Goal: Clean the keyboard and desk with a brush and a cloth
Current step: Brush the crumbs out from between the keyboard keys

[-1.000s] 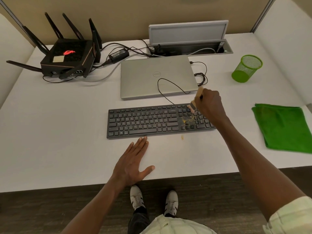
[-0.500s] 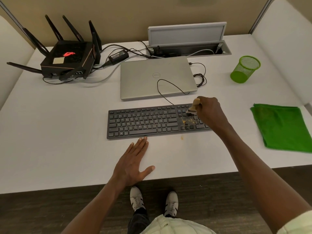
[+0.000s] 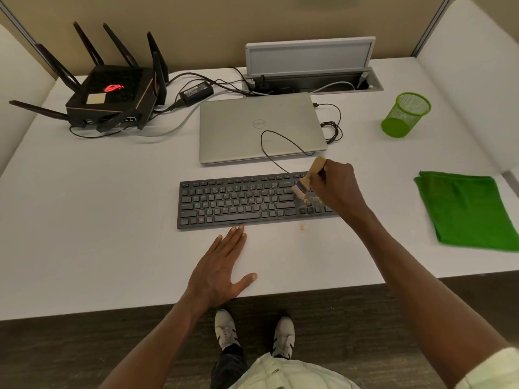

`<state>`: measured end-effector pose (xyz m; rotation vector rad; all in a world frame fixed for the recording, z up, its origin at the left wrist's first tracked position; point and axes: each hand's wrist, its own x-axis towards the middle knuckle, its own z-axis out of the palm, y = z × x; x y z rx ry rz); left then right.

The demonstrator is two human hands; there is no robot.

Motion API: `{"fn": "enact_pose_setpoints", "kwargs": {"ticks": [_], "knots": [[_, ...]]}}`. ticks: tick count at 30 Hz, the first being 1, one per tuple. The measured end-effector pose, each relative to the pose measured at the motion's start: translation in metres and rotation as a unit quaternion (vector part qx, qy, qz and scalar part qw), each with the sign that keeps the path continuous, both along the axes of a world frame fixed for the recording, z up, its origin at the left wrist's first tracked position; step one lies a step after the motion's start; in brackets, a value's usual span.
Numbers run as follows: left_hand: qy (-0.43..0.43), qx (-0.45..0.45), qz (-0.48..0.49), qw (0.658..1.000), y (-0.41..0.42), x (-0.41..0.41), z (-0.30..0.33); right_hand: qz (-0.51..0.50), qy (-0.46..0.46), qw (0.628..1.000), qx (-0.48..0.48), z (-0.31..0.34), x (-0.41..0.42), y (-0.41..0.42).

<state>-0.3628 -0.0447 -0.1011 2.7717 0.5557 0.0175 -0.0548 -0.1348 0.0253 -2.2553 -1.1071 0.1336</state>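
The right hand (image 3: pixel 338 189) grips the brush (image 3: pixel 307 179), bristles on the keyboard (image 3: pixel 238 202) right end, whose length runs left-right. Crumbs (image 3: pixel 313 200) lie just beside. The left hand (image 3: pixel 222 269) rests flat near the keyboard's near edge.

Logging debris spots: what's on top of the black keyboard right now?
On the black keyboard: yellowish crumbs near its right end and the wooden brush bristles, gripped by the right hand. That hand covers the rightmost keys.
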Motion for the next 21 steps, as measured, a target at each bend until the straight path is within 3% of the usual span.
{"fn": "enact_pose_setpoints", "kwargs": {"ticks": [8,12,16,21], "knots": [[0.003,0.006,-0.001,1.0,0.0,0.0,0.0,-0.084,-0.034,0.994,-0.065,-0.001,-0.002,0.002],[0.0,0.009,-0.002,1.0,0.001,0.001,-0.001,-0.092,-0.013,0.995,-0.018,0.001,-0.002,0.002],[-0.001,0.011,-0.003,1.0,0.0,0.001,-0.001,-0.078,0.008,0.996,-0.038,-0.004,-0.005,0.008],[0.012,0.008,-0.003,1.0,0.0,0.001,0.0,-0.15,0.022,0.988,-0.014,-0.012,0.009,-0.008]]}}
